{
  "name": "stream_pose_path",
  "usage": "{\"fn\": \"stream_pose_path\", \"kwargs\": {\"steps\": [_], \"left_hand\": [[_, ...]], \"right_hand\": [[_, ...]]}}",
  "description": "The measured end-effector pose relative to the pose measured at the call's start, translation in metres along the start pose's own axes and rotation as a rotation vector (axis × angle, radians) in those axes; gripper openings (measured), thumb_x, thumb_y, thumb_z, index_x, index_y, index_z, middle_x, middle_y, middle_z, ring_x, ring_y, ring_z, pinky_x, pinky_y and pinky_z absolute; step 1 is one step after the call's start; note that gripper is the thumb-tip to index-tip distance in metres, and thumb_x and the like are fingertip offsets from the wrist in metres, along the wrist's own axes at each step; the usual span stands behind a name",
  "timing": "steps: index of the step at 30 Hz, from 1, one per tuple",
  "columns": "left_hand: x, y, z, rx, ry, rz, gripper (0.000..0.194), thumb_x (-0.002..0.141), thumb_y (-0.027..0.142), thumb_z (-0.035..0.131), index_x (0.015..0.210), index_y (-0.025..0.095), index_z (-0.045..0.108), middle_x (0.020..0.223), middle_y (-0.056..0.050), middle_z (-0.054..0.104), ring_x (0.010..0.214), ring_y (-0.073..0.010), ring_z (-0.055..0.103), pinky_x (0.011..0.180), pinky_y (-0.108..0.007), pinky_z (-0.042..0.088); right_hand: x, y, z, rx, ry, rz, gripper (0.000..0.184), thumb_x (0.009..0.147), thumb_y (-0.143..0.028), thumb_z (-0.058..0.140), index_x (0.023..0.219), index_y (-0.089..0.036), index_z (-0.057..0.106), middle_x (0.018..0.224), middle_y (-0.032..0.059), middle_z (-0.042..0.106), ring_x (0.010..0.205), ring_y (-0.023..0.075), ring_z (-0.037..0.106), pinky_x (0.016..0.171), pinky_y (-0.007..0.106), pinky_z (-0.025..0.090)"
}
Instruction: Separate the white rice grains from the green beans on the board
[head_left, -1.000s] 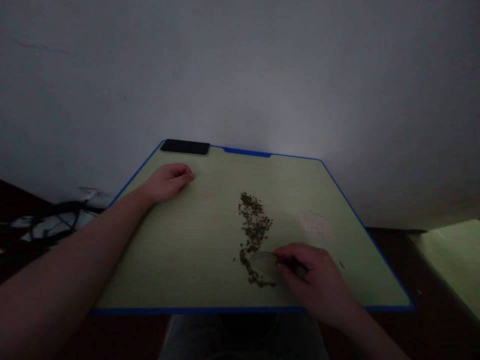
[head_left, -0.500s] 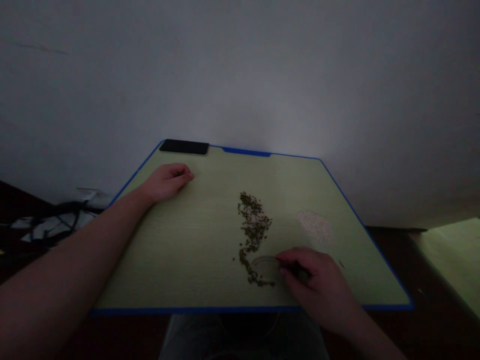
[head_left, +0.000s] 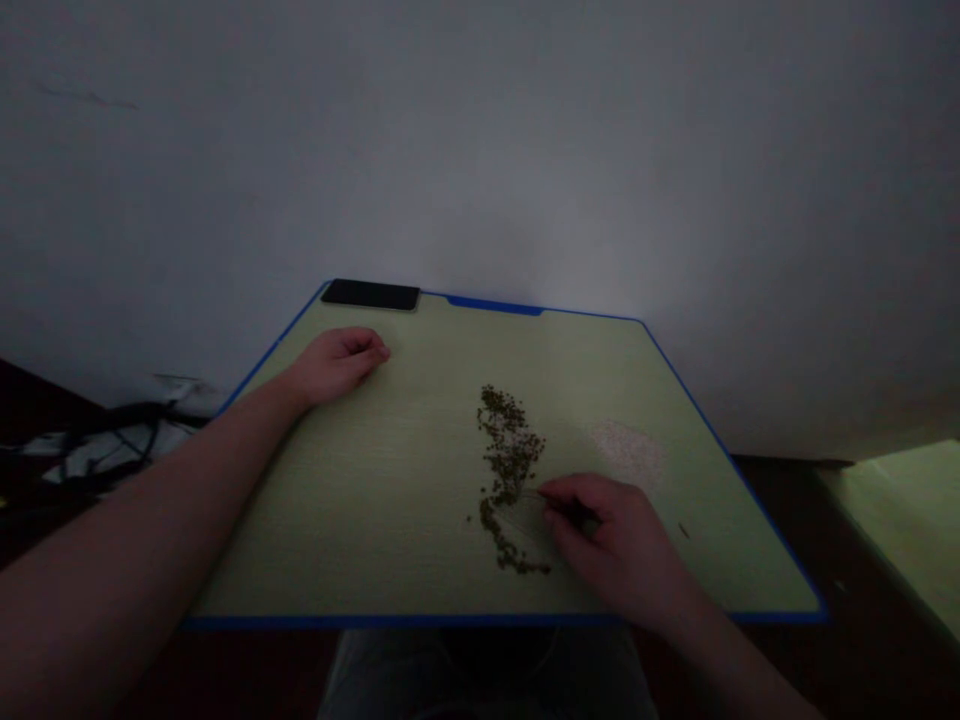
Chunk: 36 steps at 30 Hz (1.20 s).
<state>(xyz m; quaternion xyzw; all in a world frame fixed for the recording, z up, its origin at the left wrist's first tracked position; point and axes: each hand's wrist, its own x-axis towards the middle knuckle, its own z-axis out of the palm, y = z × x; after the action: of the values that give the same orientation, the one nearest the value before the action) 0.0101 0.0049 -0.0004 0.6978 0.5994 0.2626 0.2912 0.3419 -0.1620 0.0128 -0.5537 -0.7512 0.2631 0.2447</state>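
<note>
My right hand (head_left: 611, 535) pinches a thin, pale curved tool (head_left: 528, 493) between thumb and fingers. Its outline is faint, and I cannot make out its exact kind. The tool's far end reaches the edge of a scattered pile of small greenish-brown beans or seeds (head_left: 511, 455), which trails toward the table's front. Pale grains show among the upper beans. To the right lies a separate flat patch of pale grains that look like rice (head_left: 630, 450). My left hand (head_left: 341, 362) rests on the left of the table with fingers curled, and nothing shows in it.
A black phone (head_left: 371, 294) lies at the back left corner of the blue-edged table (head_left: 375, 520). A small dark sliver (head_left: 683, 530) is right of my right hand. A wall (head_left: 480, 150) stands behind; cables (head_left: 142, 435) lie beyond the left edge.
My right hand has moved slightly away from me and to the left, bringing the curved tool nearer the middle of the bean pile. My left hand stays in place.
</note>
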Motion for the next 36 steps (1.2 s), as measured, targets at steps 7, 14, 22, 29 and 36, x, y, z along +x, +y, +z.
{"fn": "stream_pose_path", "kwargs": {"steps": [7, 14, 22, 29, 36], "left_hand": [[0.001, -0.003, 0.001, -0.028, -0.006, -0.015, 0.024, 0.076, 0.042, 0.053, 0.069, 0.020, 0.057, 0.049, 0.004, 0.046, 0.047, -0.0118, 0.042, 0.047, -0.024, 0.034], [0.000, -0.001, 0.001, -0.040, -0.007, -0.029, 0.024, 0.075, 0.043, 0.053, 0.070, 0.020, 0.057, 0.050, 0.003, 0.046, 0.047, -0.0120, 0.042, 0.047, -0.025, 0.034], [0.000, -0.002, 0.000, -0.023, -0.005, -0.016, 0.025, 0.075, 0.044, 0.053, 0.068, 0.020, 0.057, 0.050, 0.003, 0.047, 0.048, -0.0128, 0.043, 0.049, -0.026, 0.034], [0.001, -0.002, 0.000, -0.001, -0.003, -0.009, 0.024, 0.075, 0.042, 0.052, 0.072, 0.020, 0.060, 0.051, 0.003, 0.047, 0.048, -0.0124, 0.042, 0.048, -0.025, 0.034], [0.000, -0.002, 0.001, -0.017, -0.004, -0.010, 0.023, 0.075, 0.042, 0.053, 0.071, 0.020, 0.059, 0.052, 0.003, 0.048, 0.049, -0.0123, 0.043, 0.048, -0.025, 0.034]], "right_hand": [[0.011, -0.006, 0.006, -0.036, 0.002, -0.018, 0.023, 0.080, -0.014, 0.056, 0.095, -0.019, 0.072, 0.081, 0.0027, 0.073, 0.070, 0.0164, 0.067, 0.063, 0.028, 0.050], [0.022, -0.016, 0.005, -0.065, -0.057, -0.050, 0.024, 0.080, -0.010, 0.056, 0.095, -0.019, 0.073, 0.086, 0.0034, 0.074, 0.077, 0.0173, 0.068, 0.070, 0.029, 0.051], [0.016, -0.015, 0.004, -0.055, -0.156, -0.072, 0.028, 0.082, -0.011, 0.054, 0.100, -0.022, 0.072, 0.094, 0.0034, 0.075, 0.087, 0.0194, 0.068, 0.078, 0.033, 0.051], [0.000, -0.016, -0.004, -0.049, -0.217, -0.035, 0.027, 0.083, -0.011, 0.052, 0.098, -0.021, 0.072, 0.092, 0.0034, 0.074, 0.084, 0.0188, 0.067, 0.076, 0.032, 0.050], [-0.019, -0.006, -0.007, -0.017, -0.176, 0.080, 0.023, 0.084, -0.014, 0.052, 0.095, -0.021, 0.071, 0.087, 0.0030, 0.073, 0.079, 0.0192, 0.066, 0.071, 0.032, 0.050]]}}
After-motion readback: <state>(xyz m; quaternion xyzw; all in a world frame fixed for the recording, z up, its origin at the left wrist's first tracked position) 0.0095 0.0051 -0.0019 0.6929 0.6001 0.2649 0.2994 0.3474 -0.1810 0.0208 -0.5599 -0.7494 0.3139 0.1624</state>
